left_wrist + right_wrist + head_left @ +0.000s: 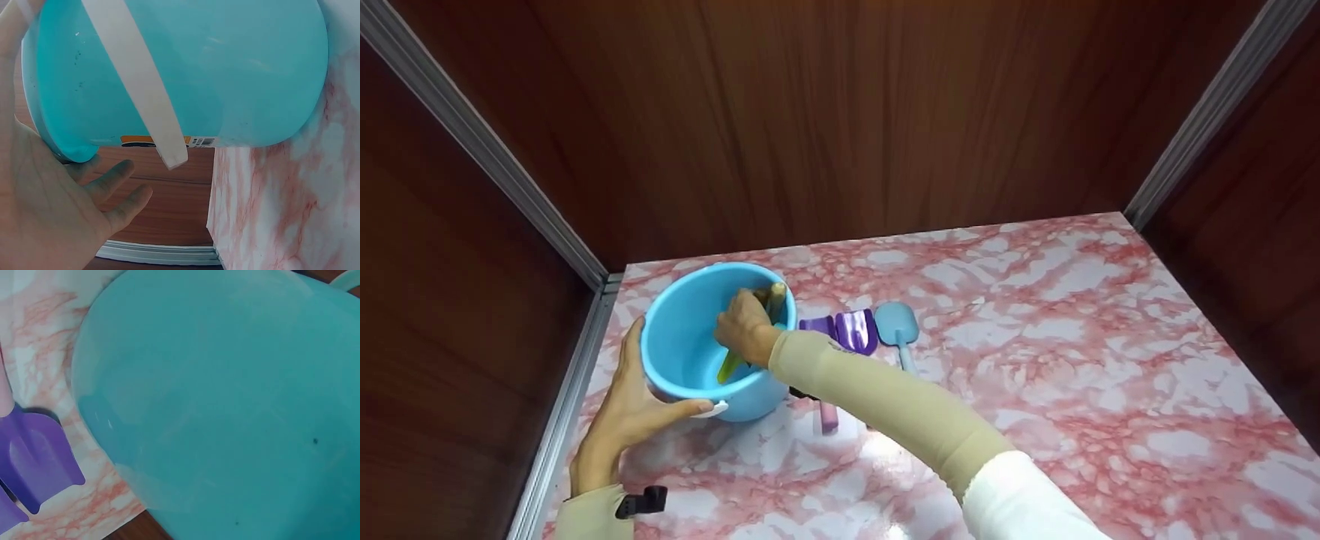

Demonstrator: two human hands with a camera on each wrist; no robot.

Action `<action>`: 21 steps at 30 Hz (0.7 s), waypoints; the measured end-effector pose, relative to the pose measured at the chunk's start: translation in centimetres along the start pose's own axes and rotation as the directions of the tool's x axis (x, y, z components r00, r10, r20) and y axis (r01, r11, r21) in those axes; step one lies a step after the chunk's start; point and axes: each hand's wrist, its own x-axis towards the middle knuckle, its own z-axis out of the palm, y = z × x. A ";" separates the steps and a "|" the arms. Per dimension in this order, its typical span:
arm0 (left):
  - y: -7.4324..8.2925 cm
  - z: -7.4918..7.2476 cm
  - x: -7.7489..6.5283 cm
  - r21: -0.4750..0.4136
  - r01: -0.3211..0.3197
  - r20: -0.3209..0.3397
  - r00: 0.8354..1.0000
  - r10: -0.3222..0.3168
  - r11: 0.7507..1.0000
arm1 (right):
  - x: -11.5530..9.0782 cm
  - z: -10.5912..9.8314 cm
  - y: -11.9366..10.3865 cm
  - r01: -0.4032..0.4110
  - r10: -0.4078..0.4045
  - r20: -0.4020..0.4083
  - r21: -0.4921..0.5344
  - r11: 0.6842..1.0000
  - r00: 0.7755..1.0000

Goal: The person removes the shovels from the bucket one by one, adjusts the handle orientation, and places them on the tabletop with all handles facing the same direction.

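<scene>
A light-blue round plastic bucket [754,403] stands on the left part of the tabletop, its open mouth facing up toward the head camera. A flat white plastic handle [135,70] hangs slantwise across its outer wall. Inside, against the right wall, a tan wooden stick end [777,292] pokes up to the rim, and a yellow-green strip [728,367] slants below.

The person's right hand [744,330] is inside the bucket, knuckles up and fingers bent downward, the wrist near the right-hand rim. The fingertips are hidden, so it cannot be told whether they grasp the stick, the strip or nothing. The right forearm, in a beige fabric sleeve [892,397] with a white cuff of cloth [1020,499] higher up, stretches diagonally from the lower right.

The left hand [634,409] steadies the bucket from its left side: the thumb reaches along the near rim, the fingers lie along the left flank, spread and extended rather than wrapped around it. A small black device [641,502] sits at that wrist.

Just right of the bucket lie two purple plastic scoops [856,331], one joined to a pink handle [829,416], and beside them a blue-grey plastic shovel [896,324]. All rest on the red-and-white marbled tabletop [1080,375], before dark brown wood-grain panels [840,112].
</scene>
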 end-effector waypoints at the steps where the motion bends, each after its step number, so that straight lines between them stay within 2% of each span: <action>1: 0.0 0.0 0.0 0.000 0.004 0.002 1.000 -0.004 1.000 | 0.0 0.0 0.0 0.001 -0.001 0.006 -0.004 1.000 1.000; 6: 0.1 0.0 0.0 0.007 0.006 0.000 1.000 -0.006 1.000 | -0.1 0.0 0.0 -0.010 0.010 0.002 -0.029 1.000 1.000; 13: 0.2 -0.1 0.1 0.021 -0.005 -0.004 1.000 0.005 1.000 | -0.3 -0.1 0.4 -0.068 0.065 -0.059 -0.045 0.997 0.996; 21: 0.0 0.1 -0.1 0.007 -0.013 -0.014 1.000 0.013 1.000 | -1.1 -0.6 1.7 -0.093 0.088 -0.118 -0.042 0.995 0.989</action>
